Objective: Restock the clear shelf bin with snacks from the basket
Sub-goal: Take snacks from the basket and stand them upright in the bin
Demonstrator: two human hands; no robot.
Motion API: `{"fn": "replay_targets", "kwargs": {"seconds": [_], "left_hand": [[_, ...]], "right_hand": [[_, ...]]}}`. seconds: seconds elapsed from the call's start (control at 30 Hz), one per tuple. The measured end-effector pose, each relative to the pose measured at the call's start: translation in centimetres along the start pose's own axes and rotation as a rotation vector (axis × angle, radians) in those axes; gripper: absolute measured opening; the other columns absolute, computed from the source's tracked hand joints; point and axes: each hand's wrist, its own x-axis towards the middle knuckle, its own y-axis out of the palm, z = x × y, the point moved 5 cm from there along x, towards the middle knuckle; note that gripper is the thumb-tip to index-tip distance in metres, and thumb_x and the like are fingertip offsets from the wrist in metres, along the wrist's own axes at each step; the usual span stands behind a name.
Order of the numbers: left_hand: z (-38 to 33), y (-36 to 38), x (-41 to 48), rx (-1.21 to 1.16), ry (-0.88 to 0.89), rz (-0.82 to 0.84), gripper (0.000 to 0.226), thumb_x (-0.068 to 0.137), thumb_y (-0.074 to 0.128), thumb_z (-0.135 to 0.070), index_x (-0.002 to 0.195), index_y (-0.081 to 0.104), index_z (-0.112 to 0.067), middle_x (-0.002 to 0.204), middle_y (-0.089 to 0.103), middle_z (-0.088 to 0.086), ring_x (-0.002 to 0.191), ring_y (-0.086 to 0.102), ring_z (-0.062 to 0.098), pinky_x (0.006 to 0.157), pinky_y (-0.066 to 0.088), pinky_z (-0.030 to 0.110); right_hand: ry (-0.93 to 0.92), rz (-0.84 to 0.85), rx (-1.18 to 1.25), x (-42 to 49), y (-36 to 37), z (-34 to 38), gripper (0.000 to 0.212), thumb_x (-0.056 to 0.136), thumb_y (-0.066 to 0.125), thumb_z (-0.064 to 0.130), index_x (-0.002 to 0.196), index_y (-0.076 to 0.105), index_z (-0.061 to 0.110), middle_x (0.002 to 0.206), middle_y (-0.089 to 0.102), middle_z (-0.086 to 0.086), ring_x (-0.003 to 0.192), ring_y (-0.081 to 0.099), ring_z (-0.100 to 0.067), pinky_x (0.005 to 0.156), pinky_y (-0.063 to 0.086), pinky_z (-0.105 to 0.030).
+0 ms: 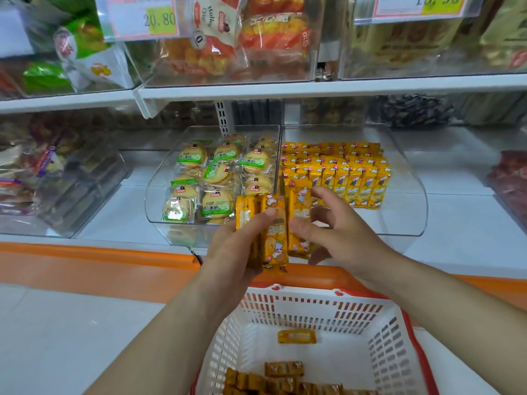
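Nearest the camera sits the white slotted plastic basket with a red rim (pixel 313 312). On its floor lie glossy yellow-orange foil snack packets (pixel 285 379): one alone (pixel 297 336) toward the far wall, the rest heaped at the near edge, too overlapped to count.

Just beyond the basket's far rim, both hands meet above the orange shelf edge (pixel 99 260). The left hand (pixel 233 249) has its grip clamped on a fan of upright yellow packets (pixel 272 232), thumb pressed across their fronts; about three show. The right hand (pixel 333 232) touches the rightmost packet with thumb and curled fingers, the other fingers spread loosely.

Past the hands stands the clear curved acrylic shelf bin (pixel 405 195), split in two. Its right compartment holds neat rows of the same yellow packets (pixel 342 172), stood on end. The left compartment holds round biscuits in clear wrappers with green labels (pixel 216 178).

Farthest off, above the bin, price tags read "20.80" (pixel 159 21) and a partly cut-off "13.90" (pixel 439 1).
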Motion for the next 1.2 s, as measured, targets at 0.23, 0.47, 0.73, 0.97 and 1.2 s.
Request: {"fn": "replay_targets", "kwargs": {"seconds": [0.23, 0.47, 0.73, 0.97, 1.2], "left_hand": [[-0.3, -1.8, 0.6, -0.035, 0.025, -0.095, 0.014, 0.089, 0.077, -0.026, 0.1, 0.075, -0.017, 0.093, 0.08, 0.012, 0.076, 0.078, 0.026, 0.06, 0.064, 0.038], [-1.2, -1.8, 0.8, -0.054, 0.028, -0.123, 0.02, 0.09, 0.076, -0.027, 0.104, 0.07, -0.015, 0.093, 0.08, 0.013, 0.077, 0.078, 0.025, 0.067, 0.065, 0.038], [-1.1, -2.3, 1.2, -0.055, 0.046, -0.139, 0.013, 0.089, 0.078, -0.026, 0.092, 0.066, -0.024, 0.083, 0.08, 0.005, 0.072, 0.078, 0.02, 0.058, 0.063, 0.032], [-1.1, -2.5, 1.4, -0.063, 0.054, -0.126, 0.015, 0.088, 0.079, -0.028, 0.092, 0.065, -0.025, 0.08, 0.08, 0.001, 0.071, 0.078, 0.018, 0.056, 0.061, 0.03], [-0.8, -2.2, 1.5, -0.063, 0.052, -0.113, 0.018, 0.087, 0.079, -0.028, 0.086, 0.062, -0.027, 0.073, 0.079, 0.0, 0.068, 0.078, 0.018, 0.058, 0.063, 0.032]], "right_hand": [[-0.096, -0.219, -0.055, 2.7, -4.6, 0.8, 0.051, 0.086, 0.075, 0.032, 0.13, 0.05, 0.027, 0.104, 0.067, -0.012, 0.082, 0.074, -0.024, 0.058, 0.059, -0.034], [-0.128, -0.331, -0.571, 8.9, -7.5, 0.1, 0.044, 0.075, 0.087, 0.026, 0.111, 0.06, 0.026, 0.09, 0.059, 0.0, 0.077, 0.062, -0.024, 0.065, 0.059, -0.044], [-0.088, -0.379, -0.943, 14.5, -5.8, -1.6, 0.047, 0.075, 0.087, 0.027, 0.118, 0.068, 0.02, 0.1, 0.07, -0.005, 0.084, 0.06, -0.02, 0.075, 0.048, -0.029], [-0.098, -0.376, -1.019, 15.4, -5.2, -2.8, 0.044, 0.078, 0.084, 0.027, 0.115, 0.062, 0.017, 0.086, 0.066, -0.004, 0.08, 0.064, -0.025, 0.065, 0.043, -0.029], [-0.146, -0.389, -1.002, 11.7, -6.4, -0.5, 0.041, 0.078, 0.083, 0.034, 0.106, 0.056, 0.02, 0.078, 0.065, 0.003, 0.072, 0.059, -0.017, 0.057, 0.041, -0.028]]}}
